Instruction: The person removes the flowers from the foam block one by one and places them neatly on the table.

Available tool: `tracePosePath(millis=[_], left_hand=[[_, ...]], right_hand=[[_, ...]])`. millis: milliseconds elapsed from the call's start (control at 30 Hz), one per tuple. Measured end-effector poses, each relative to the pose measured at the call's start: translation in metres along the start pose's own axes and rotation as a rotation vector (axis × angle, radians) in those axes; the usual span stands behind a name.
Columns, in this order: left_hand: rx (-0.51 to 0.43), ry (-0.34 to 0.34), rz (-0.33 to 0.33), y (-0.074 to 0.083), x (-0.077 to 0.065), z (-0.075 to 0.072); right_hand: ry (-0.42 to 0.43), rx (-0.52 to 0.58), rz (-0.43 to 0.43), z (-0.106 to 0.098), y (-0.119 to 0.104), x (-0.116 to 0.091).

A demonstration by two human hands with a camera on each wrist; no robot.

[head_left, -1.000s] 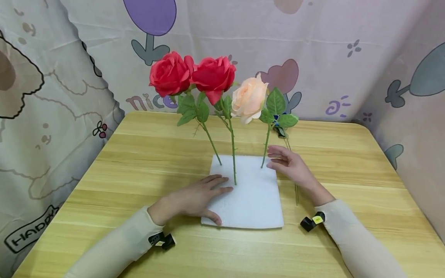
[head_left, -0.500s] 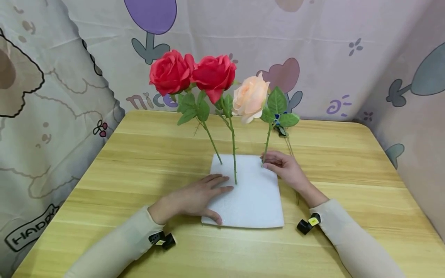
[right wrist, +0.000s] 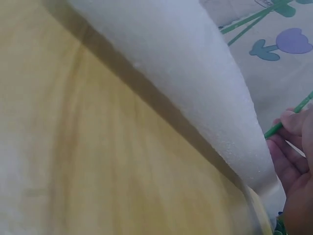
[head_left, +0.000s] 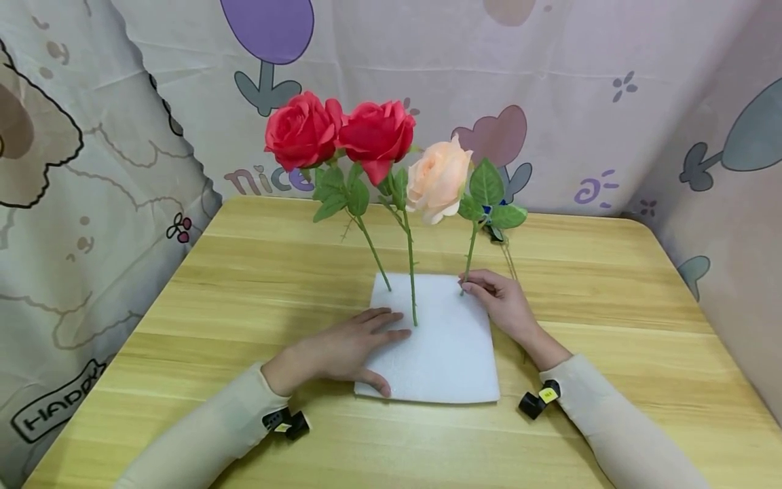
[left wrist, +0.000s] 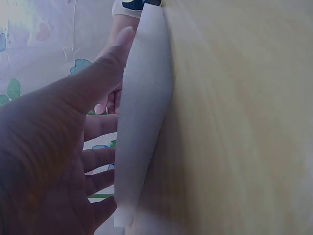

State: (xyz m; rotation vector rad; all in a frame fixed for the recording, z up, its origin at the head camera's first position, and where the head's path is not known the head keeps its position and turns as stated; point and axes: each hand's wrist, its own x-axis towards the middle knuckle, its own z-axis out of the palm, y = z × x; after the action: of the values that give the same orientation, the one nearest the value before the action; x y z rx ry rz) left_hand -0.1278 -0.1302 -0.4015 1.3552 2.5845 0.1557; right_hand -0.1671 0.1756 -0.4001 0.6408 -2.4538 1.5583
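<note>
R hand (right wrist: 298, 166) pinching grn stem (right wrist: 273, 130), thick wht slab (right wrist: 195, 83) alongside, wood tbl (right wrist: 117, 156), tulip-print bkgd (right wrist: 269, 81)

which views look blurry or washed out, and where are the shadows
Head view: fairly even light, peach rose reasonably clear, soft shadow on the tabletop left of the foam board; left wrist view: hazy, left hand dim, backdrop washed out at upper left; right wrist view: tabletop grain smeared, dark shadow along the foam board's edge.
</note>
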Motion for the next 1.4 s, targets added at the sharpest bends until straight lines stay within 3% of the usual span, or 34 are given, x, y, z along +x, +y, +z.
tracePosePath(millis=[300, 700, 1400], left_hand=[[-0.017, -0.032, -0.033, 0.0006, 0.0049, -0.0006], [-0.012, -0.018, -0.017, 0.0009, 0.0049, -0.0029], [-0.018, -0.024, -0.027, 0.0016, 0.0031, -0.0019]], right_hand=[[0.024, 0.031, -0.013, -0.0023, -0.0021, 0.0021], [0.031, 0.059, 0.062, -0.0014, -0.0023, 0.0018], [0.028, 0.068, 0.065, 0.0025, -0.0022, 0.0012]])
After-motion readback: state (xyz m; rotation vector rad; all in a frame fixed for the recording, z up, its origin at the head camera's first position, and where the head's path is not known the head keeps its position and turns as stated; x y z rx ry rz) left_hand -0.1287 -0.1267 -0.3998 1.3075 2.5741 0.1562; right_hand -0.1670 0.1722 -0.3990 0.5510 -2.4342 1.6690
